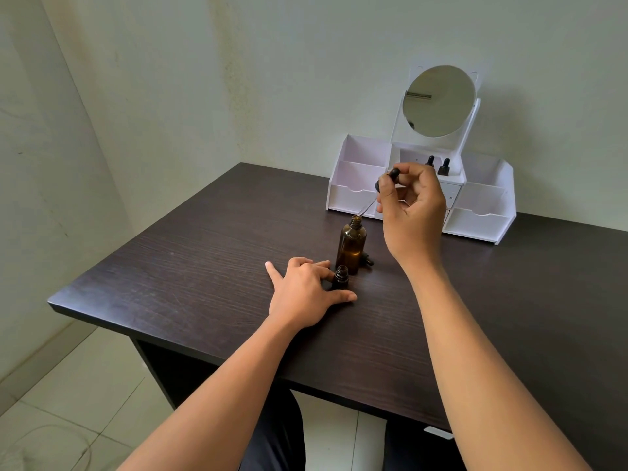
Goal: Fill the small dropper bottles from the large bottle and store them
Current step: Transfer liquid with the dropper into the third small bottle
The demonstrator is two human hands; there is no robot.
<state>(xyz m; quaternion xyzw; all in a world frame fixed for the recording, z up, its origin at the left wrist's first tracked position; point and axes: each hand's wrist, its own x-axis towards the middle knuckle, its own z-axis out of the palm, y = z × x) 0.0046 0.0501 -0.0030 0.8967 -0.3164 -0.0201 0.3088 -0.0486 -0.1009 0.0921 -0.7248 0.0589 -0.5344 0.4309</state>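
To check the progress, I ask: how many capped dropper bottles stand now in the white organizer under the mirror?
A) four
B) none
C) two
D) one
C: a first capped bottle and a second capped bottle stand side by side in the middle compartment of the white organizer; no other bottle shows in it.

Bare forearms [217,389], left hand [306,294], right hand [413,205], black trousers [275,436] below

Before large bottle [351,248], small bottle [341,277] (organizer [482,219] behind)
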